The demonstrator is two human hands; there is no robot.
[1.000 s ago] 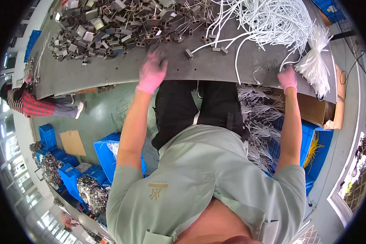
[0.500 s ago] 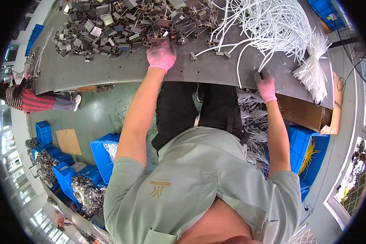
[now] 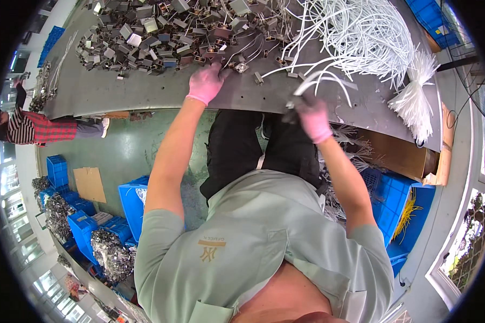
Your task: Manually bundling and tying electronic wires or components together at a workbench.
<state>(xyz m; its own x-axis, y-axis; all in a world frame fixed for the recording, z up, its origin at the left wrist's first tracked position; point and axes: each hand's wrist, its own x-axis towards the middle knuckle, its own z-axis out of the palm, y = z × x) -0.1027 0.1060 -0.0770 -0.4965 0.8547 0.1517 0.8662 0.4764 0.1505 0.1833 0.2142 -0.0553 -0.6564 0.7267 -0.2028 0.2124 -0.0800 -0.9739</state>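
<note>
1. Boxy grey metal parts [image 3: 140, 40] lie heaped beyond the left hand [image 3: 206, 84]; smooth, curling white cables [image 3: 372, 40] mass beyond the right hand [image 3: 310, 114];
2. a gold emblem [image 3: 210, 251] marks the pale shirt [image 3: 253, 220];
3. the right, blurred, closes around bent white strands [image 3: 311, 79]; the left curls at the heap's edge, its hold unclear.

I find the single head-worn fisheye view facing steeply down over the wearer's shirt [image 3: 253, 226] at close range, the table [image 3: 151, 91] crossing the upper part, straight edges bowing rimward.
</note>
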